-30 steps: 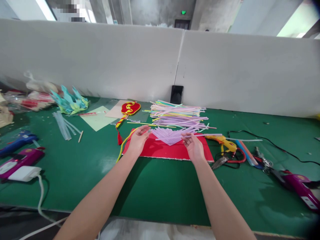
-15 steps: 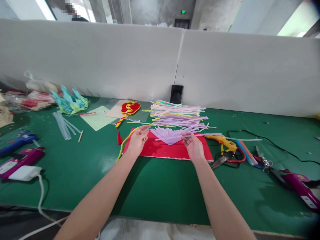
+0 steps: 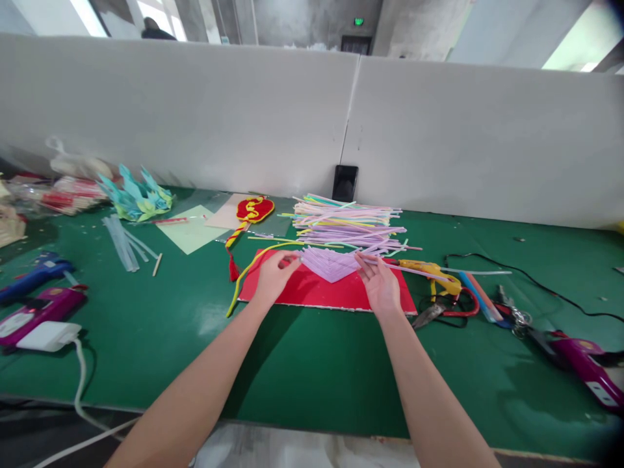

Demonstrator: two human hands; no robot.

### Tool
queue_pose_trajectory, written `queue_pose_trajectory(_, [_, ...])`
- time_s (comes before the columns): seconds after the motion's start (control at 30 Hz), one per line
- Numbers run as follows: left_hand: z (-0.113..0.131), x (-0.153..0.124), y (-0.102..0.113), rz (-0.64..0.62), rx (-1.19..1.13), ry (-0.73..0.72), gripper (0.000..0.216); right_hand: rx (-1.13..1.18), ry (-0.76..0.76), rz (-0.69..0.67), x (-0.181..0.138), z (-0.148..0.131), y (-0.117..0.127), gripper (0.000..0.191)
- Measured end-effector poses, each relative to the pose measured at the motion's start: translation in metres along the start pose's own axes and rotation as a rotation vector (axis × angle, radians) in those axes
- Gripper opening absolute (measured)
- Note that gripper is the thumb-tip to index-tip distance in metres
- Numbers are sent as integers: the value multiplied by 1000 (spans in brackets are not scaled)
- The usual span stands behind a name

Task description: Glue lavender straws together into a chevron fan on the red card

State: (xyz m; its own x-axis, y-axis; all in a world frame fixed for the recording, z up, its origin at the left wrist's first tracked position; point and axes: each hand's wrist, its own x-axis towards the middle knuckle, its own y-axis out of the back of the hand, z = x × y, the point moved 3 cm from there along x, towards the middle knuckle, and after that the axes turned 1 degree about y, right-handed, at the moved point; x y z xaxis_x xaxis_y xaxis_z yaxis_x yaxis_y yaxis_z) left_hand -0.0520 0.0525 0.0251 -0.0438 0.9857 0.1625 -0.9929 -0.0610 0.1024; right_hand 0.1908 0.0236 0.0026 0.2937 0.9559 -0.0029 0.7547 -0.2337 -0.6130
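Note:
On a red board [image 3: 312, 290] lies a V-shaped weave of thin purple straws [image 3: 329, 263]. My right hand [image 3: 379, 283] is at the weave's right edge, thumb and fingers closed on a purple straw [image 3: 424, 272] that slants out to the right over a yellow glue gun. My left hand [image 3: 275, 276] is over the board's left part, its thumb and forefinger pinched together at the weave's left tip. Whatever lies between those fingertips is too small to make out. A yellow fuzzy stem [image 3: 242, 276] curves beside and behind the left hand.
Behind the board lies a pile of coloured straws [image 3: 346, 221], with a phone [image 3: 345, 183] leaning on the partition. Right are the yellow glue gun [image 3: 441, 278], scissors [image 3: 465, 307] and a cable. Left are a red-yellow ornament [image 3: 255, 209], folded paper [image 3: 139, 198] and glue sticks [image 3: 121, 244].
My left hand has moved right and slightly down to the weave's left tip. The straw in my right hand now tilts downward at its right end.

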Motion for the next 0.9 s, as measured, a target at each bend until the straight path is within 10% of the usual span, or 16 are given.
queue_pose_trajectory(0.43, [-9,-5,-11,-104,532,-113,8,-82,-19,49,1,8,-1,23])
queue_pose_trajectory(0.9, [-7,-7,-12,-86,548,-161,11,-128,-21,42,2,9,0,23])
